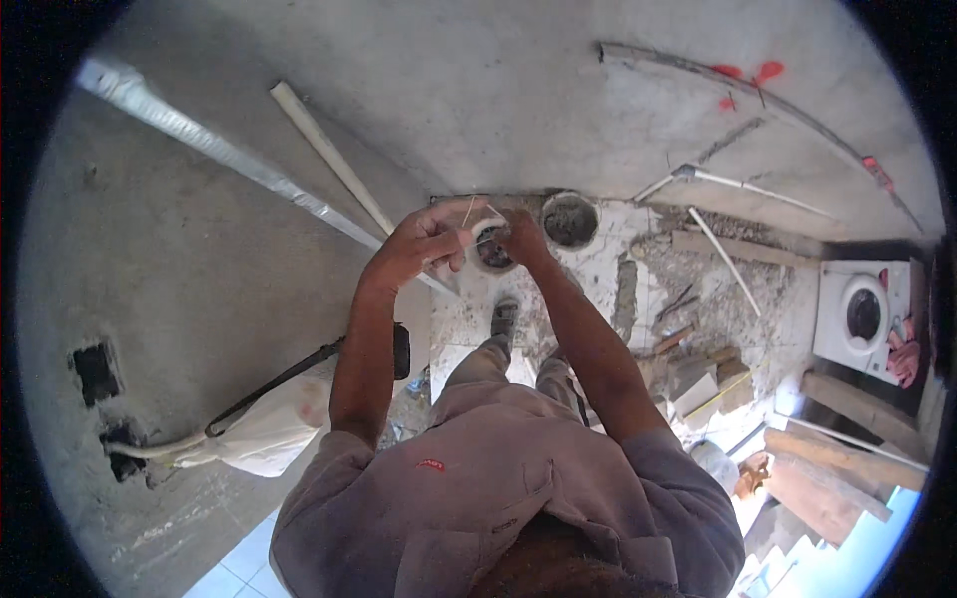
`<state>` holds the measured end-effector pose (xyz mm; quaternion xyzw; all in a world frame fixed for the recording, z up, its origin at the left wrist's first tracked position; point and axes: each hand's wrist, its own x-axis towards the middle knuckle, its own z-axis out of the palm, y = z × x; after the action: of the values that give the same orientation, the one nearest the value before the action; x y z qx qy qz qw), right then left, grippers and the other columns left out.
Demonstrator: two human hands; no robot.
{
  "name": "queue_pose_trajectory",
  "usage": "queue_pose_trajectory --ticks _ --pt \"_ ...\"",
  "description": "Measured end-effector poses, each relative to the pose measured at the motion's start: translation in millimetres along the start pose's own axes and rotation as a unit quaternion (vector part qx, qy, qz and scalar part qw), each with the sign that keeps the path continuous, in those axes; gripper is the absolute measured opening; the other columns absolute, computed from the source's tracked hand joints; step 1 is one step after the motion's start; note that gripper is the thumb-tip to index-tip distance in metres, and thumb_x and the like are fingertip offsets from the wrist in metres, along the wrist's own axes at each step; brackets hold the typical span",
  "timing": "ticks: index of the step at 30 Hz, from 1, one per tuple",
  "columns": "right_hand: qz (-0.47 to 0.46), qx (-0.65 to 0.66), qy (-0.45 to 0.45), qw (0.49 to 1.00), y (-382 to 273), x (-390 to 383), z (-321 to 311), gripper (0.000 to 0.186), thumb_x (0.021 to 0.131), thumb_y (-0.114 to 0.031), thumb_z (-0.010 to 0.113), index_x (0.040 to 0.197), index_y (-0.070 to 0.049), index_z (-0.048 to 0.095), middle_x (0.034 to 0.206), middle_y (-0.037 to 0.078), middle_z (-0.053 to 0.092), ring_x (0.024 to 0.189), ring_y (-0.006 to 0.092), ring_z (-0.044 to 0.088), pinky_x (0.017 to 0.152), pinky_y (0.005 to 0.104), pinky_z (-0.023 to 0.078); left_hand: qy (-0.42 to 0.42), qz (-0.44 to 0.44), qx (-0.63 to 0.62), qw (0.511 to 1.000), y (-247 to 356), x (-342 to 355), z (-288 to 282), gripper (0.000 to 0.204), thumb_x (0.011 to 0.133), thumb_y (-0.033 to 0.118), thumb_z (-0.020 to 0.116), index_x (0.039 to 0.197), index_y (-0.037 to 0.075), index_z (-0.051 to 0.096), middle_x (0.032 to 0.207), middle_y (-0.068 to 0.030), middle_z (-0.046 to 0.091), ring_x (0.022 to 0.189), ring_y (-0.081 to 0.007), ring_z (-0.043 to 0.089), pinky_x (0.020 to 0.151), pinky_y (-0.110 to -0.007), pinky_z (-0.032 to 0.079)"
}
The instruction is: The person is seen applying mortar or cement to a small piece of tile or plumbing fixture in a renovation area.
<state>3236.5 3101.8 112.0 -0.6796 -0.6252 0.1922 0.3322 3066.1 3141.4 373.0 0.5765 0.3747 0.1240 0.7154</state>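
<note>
Both arms reach forward in front of my chest, over the floor by the wall. A thin pale string (468, 211) runs at my left hand (427, 242), whose thumb and fingers are closed on it. Close by on the right, my right hand (520, 239) pinches the same kind of pale strand, its fingertips partly hidden. Below and between the hands, a round bucket (475, 257) with dark contents shows in part. Just beyond my right hand stands a second bucket (571, 220) holding grey, mortar-like material.
A long metal straightedge (214, 142) and a pale pole (329, 154) lean on the left wall. White pipes (726, 261), rubble and wood pieces lie to the right. A washing machine (859, 314) stands far right. A white sack (274, 424) hangs near my left elbow.
</note>
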Motion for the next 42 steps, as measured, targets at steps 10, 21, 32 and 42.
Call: queue_pose_trajectory --ticks 10,21,32,42 --pt "0.158 0.178 -0.091 0.967 -59 27 -107 0.028 0.081 -0.028 0.060 0.079 0.000 0.059 0.062 0.005 0.053 0.059 0.0102 0.048 0.053 0.0302 0.041 0.240 0.176 -0.079 0.951 25 -59 -36 0.028 0.079 0.020 0.063 0.101 0.003 0.061 0.062 -0.0003 0.057 0.056 -0.0059 0.052 0.046 -0.020 0.037" --pt "0.084 0.153 -0.083 0.981 -64 29 -144 0.026 0.083 -0.027 0.056 0.086 -0.002 0.061 0.076 0.010 0.063 0.063 0.0159 0.059 0.059 0.0292 0.049 0.170 0.314 -0.214 0.909 67 -89 -17 0.038 0.083 0.023 0.059 0.113 0.001 0.054 0.051 0.0022 0.047 0.042 -0.0042 0.042 0.039 -0.018 0.032" --pt "-0.014 0.226 -0.081 0.971 -96 51 -142 0.019 0.080 -0.016 0.055 0.088 0.000 0.061 0.080 0.004 0.062 0.075 0.0144 0.056 0.071 0.0274 0.044 0.205 0.284 0.007 0.937 103 -86 -12 0.028 0.084 0.021 0.056 0.104 0.002 0.059 0.056 0.0004 0.049 0.046 -0.0046 0.041 0.042 -0.020 0.031" --pt "0.017 0.219 -0.087 0.972 -139 79 -174 0.017 0.083 -0.010 0.053 0.093 0.002 0.059 0.085 0.007 0.062 0.078 0.0140 0.058 0.074 0.0257 0.046 0.178 0.274 -0.001 0.945 89 -52 -31 0.024 0.085 0.023 0.056 0.094 0.002 0.062 0.058 0.0014 0.049 0.051 -0.0046 0.043 0.045 -0.020 0.032"
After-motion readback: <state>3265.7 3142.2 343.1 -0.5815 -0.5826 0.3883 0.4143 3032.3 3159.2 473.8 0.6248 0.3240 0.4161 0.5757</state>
